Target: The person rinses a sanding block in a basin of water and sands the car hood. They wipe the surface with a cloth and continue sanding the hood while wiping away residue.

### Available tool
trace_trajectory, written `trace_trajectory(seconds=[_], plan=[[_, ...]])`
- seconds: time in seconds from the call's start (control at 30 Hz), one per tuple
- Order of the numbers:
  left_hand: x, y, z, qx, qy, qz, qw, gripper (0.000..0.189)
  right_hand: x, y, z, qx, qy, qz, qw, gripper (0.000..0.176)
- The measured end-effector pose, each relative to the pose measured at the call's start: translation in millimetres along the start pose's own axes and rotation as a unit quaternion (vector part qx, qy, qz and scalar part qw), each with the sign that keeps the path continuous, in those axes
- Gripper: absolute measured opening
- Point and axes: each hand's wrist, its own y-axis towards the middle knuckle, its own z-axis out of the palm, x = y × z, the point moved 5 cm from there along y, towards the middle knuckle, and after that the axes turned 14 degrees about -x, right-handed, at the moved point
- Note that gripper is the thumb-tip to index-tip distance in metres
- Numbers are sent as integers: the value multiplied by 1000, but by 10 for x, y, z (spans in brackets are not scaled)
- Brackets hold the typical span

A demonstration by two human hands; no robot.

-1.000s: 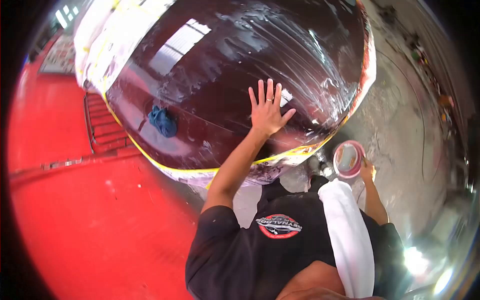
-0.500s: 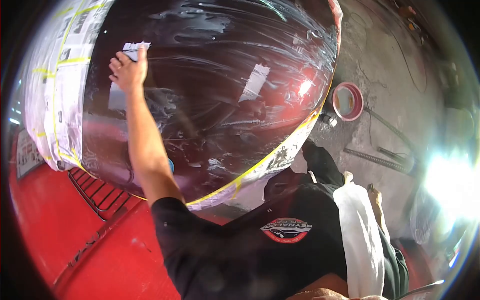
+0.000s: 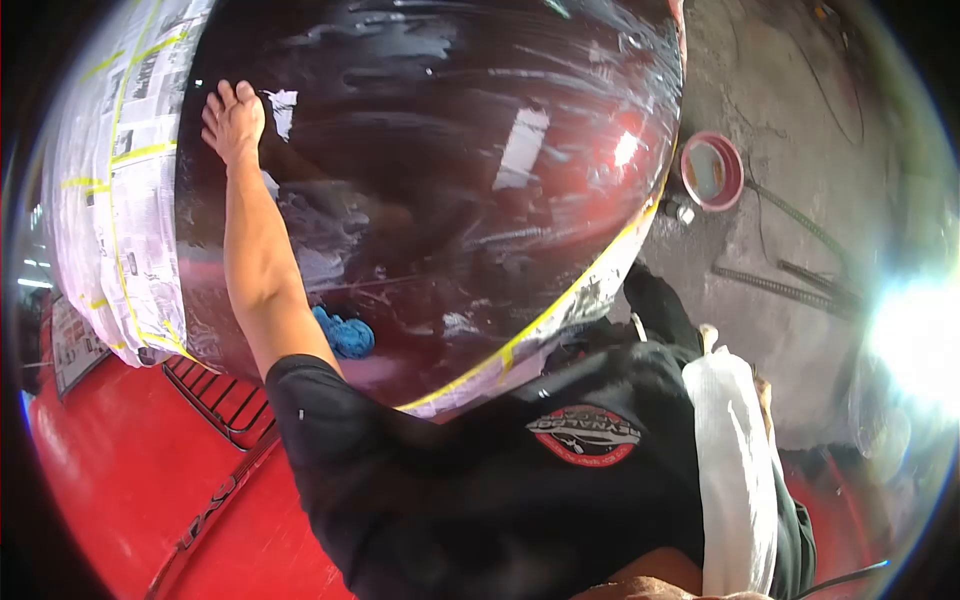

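My left hand (image 3: 235,122) lies palm down on a dark, glossy curved panel (image 3: 420,200), fingers apart, holding nothing that shows. Just right of it is a pale ragged patch (image 3: 283,112). A larger pale patch (image 3: 521,148) sits near the panel's middle, among whitish smears. A crumpled blue cloth (image 3: 347,335) rests on the panel beside my left forearm. Only a sliver of my right hand (image 3: 764,393) shows behind the white cloth (image 3: 730,450) hanging over my front; its fingers are hidden.
Newspaper with yellow tape (image 3: 145,150) covers the panel's left side. A pink round container (image 3: 739,172) and a small bottle (image 3: 680,212) stand on the floor at right, near ribbed rods (image 3: 790,288). Red bodywork (image 3: 130,470) with a black grille (image 3: 218,400) is lower left.
My left hand has slid left, off the small pale patch, which now shows beside it. More of the blue cloth is in view. My right hand is more hidden behind the white cloth.
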Motion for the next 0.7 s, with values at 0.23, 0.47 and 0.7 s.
trace_trajectory(seconds=[0.23,0.47,0.7], plan=[[-2462,-1546,-1143,22,-113,326,938,58,169,251,-101,-6,9,-22,1000,41],[-3930,-3857,-1054,15,-160,486,859,66,566,503,-415,-15,151,-44,987,42],[-2945,-3426,-1416,56,-221,403,887,61,132,778,-198,-79,-14,9,997,33]])
